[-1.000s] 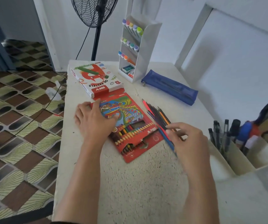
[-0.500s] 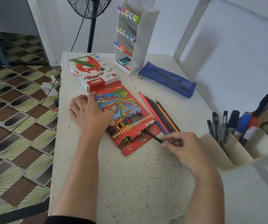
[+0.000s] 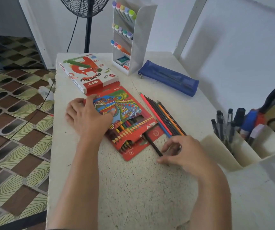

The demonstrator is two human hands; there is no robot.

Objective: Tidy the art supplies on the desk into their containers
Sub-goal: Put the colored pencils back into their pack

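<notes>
A red colour pencil box (image 3: 130, 117) lies flat on the white desk (image 3: 133, 188), its open end towards me with pencil tips showing. My left hand (image 3: 88, 118) rests flat on the box's left side, fingers spread. My right hand (image 3: 181, 153) pinches the near end of a dark pencil (image 3: 151, 143), whose far end pokes into the box's open end. A row of several loose coloured pencils (image 3: 163, 117) lies just right of the box.
An oil pastels box (image 3: 88, 72) sits behind the pencil box. A white marker rack (image 3: 133, 35) and a blue pencil case (image 3: 168, 77) stand farther back. A cream pen holder (image 3: 233, 146) with pens and scissors is at the right. A fan stands behind the desk.
My right hand left the loose pencils with one dark pencil, drew back towards me and brought its tip to the box opening. My left hand stayed on the box.
</notes>
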